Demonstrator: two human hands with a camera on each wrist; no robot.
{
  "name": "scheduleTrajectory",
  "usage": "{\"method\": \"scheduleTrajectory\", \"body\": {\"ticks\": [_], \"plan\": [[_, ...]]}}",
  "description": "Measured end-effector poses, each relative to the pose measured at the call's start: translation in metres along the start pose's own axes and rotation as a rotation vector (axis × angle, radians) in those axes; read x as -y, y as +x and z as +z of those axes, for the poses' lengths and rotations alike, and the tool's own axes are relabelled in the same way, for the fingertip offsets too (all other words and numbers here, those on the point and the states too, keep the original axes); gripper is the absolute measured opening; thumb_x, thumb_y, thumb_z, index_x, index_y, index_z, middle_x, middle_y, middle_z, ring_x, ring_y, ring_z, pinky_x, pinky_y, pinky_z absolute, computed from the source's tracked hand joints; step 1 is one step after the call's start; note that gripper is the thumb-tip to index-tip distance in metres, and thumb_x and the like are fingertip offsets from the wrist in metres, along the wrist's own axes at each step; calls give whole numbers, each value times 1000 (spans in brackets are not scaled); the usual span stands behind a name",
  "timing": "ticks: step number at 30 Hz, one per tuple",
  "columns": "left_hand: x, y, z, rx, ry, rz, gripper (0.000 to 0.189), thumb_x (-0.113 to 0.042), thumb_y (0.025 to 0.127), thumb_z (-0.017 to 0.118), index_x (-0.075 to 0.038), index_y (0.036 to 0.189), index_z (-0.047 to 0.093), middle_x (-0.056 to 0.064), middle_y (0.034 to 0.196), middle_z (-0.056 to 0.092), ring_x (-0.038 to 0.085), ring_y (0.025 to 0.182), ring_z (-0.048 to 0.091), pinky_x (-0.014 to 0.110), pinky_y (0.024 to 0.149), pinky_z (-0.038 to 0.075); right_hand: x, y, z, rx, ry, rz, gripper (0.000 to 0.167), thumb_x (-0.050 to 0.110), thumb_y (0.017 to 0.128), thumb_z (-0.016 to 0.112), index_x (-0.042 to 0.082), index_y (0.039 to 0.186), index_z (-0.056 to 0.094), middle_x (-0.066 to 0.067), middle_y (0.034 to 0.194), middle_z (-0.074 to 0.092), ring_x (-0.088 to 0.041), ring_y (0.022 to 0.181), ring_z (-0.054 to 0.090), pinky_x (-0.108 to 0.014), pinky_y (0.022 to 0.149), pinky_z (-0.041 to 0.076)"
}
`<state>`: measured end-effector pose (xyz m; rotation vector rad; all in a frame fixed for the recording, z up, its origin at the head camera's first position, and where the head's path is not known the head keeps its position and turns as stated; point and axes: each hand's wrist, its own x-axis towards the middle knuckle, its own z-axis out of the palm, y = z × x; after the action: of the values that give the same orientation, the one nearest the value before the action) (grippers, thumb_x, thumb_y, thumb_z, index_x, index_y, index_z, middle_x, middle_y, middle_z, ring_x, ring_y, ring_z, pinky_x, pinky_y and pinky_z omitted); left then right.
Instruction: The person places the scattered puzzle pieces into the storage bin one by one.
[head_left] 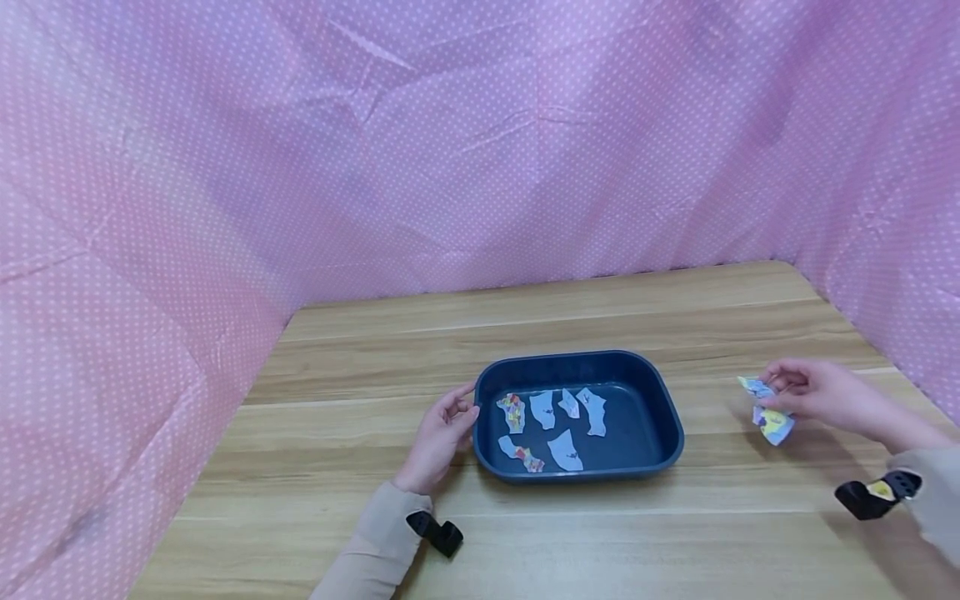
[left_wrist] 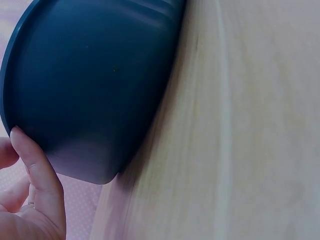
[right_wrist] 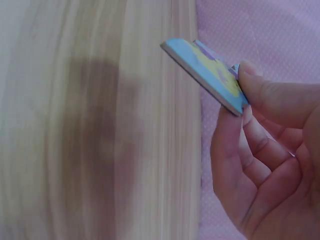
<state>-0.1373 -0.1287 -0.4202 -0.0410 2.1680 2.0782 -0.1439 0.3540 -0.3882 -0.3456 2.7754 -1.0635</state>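
Note:
My left hand (head_left: 442, 437) grips the left rim of a dark blue tray (head_left: 663, 392). In the left wrist view, the thumb (left_wrist: 37, 170) lies against the tray's outer wall (left_wrist: 95, 85). Off to the right, my right hand (head_left: 821, 400) pinches a printed cardboard puzzle piece (head_left: 773, 423) above the table. Light blue, yellow and purple show on this piece (right_wrist: 205, 67) in the right wrist view, between thumb and fingers. Another printed part (head_left: 756, 387) shows by the fingertips; I cannot tell whether it is a separate piece.
Several irregular pieces lie spread inside the tray, among them a colourful one (head_left: 513, 412) and a pale one (head_left: 565, 451). The tray stands on a wood-grain table (head_left: 360, 367). A pink dotted cloth (head_left: 480, 150) hangs behind and along both sides.

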Motion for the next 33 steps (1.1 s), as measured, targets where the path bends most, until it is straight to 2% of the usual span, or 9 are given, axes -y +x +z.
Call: {"method": "scheduleTrajectory", "body": {"ticks": [7,13,16,21,25,33], "plan": [[-1,0,-1,14,11,12,41,-7,96,53,-6,137,48,6,96,54,10,75,54,23,66,48,18,9,2,11,90,-57,25,2,84,67,-8,101,51,-3,80,57,0,68,56,-26,58,53],[-2,0,-1,7,16,5,41,-5,95,54,-7,136,49,6,95,54,10,71,53,22,63,46,43,20,3,21,106,-68,25,-1,85,64,-8,104,49,-6,86,55,-1,69,58,-27,59,54],[-1,0,-1,6,14,3,41,-5,95,54,-7,136,49,6,94,53,10,70,52,23,62,45,58,26,4,25,121,-74,28,-1,86,64,-8,108,49,-9,88,56,-2,71,58,-28,60,55],[1,1,-2,3,22,0,41,-5,95,54,-8,135,50,7,96,54,11,70,51,23,61,44,82,35,7,30,148,-140,45,0,85,66,-7,125,47,-12,91,57,-4,72,60,-30,59,55],[2,1,-2,7,23,-2,41,-7,95,54,-8,136,50,8,97,54,11,72,53,23,63,46,101,43,11,49,147,-158,54,3,84,68,-3,133,44,-15,97,55,-6,74,61,-31,60,55],[2,1,-2,10,17,-5,41,-5,95,53,-8,136,49,8,96,54,11,72,52,23,63,46,131,57,23,88,131,-163,53,3,85,67,3,134,48,-18,106,55,-18,83,62,-30,63,56]]}}
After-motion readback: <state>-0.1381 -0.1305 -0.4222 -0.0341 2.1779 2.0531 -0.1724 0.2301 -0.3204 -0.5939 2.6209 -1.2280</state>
